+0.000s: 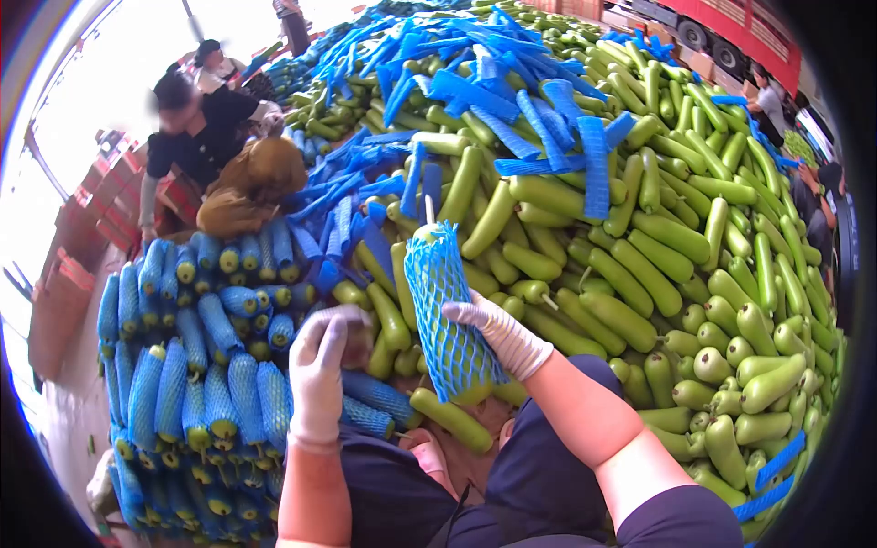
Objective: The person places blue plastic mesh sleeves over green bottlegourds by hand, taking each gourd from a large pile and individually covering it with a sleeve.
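Observation:
A green gourd in a stretched blue foam net [445, 315] stands nearly upright in front of me, its stem end up. My right hand [498, 333], in a whitish glove, is closed on its right side. To the left of it, my gloved left hand [322, 370] is raised and touches nothing that I can see; its fingers are bent and partly smeared by motion. Below the netted gourd, a bare green gourd [450, 420] lies near my feet. Flat blue net sleeves [343, 224] lie loose beyond my hands.
Netted gourds [219, 402] are stacked at the left. A large heap of bare gourds [639, 265] fills the middle and right, with more blue sleeves [484, 91] on top. Another person [196, 137] bends over the stack at the upper left. Cartons [68, 283] stand behind; a red truck [740, 32] is far right.

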`<state>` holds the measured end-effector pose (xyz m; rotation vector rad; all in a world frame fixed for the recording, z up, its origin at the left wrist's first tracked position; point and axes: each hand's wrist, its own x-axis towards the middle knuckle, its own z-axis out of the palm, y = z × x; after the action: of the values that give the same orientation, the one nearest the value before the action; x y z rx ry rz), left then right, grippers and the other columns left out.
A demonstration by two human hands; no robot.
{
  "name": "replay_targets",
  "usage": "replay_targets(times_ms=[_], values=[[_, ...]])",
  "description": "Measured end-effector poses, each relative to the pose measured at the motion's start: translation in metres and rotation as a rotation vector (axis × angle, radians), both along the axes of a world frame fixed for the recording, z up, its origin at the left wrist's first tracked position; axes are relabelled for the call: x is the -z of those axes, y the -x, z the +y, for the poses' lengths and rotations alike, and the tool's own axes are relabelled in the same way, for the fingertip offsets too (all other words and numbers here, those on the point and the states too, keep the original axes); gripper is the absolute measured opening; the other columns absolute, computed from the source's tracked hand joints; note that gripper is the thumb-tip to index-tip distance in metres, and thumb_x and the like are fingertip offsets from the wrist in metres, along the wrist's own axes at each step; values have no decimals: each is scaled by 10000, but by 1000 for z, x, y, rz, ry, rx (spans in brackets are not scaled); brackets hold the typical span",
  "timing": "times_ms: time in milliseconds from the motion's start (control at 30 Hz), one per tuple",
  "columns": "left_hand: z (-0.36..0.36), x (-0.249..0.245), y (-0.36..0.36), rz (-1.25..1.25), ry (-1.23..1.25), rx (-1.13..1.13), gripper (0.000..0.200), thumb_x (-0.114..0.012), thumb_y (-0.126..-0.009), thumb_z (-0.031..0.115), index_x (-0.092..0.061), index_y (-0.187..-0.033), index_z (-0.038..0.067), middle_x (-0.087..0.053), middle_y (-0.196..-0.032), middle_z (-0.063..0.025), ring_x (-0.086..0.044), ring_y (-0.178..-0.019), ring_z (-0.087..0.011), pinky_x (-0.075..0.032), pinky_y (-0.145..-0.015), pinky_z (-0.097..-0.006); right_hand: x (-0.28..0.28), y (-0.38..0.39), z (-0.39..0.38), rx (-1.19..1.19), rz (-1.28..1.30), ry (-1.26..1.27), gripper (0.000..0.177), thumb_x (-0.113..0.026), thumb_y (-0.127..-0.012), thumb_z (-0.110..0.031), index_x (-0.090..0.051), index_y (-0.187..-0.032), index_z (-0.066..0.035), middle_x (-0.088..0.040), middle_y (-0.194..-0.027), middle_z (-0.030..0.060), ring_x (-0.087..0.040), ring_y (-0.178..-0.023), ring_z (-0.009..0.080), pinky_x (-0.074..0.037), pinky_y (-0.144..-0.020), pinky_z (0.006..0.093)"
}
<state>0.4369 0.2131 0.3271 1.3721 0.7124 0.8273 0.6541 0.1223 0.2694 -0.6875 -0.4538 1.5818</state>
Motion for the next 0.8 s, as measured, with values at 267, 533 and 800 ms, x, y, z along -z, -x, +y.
replay_targets(times_ms=[267, 533, 800], values=[[22, 32, -32, 363, -757, -11, 330, -762, -745, 163, -583, -1005, 64, -535, -1225, -181, -454, -1234, -339, -284, -1087, -443, -4, 41, -1, -93, -324, -38, 851, -822, -725, -265, -360, -1402, -38, -544, -1239, 73, -524, -1127, 167, -418, -985, 314], [31, 9, -3, -248, -161, -486, 199, -641, -892, 88, -569, -1076, 61, -555, -950, 7, -518, -861, -75, -443, -803, -214, -3, 28, 3, -147, -319, -75, 812, -768, -770, -366, -369, -1399, -41, -543, -1233, 73, -521, -1113, 157, -416, -982, 312], [3, 20, 8, -486, 775, 352, 678, -530, -915, 534, -453, -1349, 18, -616, -1191, -168, -635, -1025, -268, -536, -877, -420, -35, 34, -8, -34, -277, -245, 772, -454, -944, -557, -270, -1454, -8, -535, -1262, 163, -591, -1055, 260, -492, -849, 357]])
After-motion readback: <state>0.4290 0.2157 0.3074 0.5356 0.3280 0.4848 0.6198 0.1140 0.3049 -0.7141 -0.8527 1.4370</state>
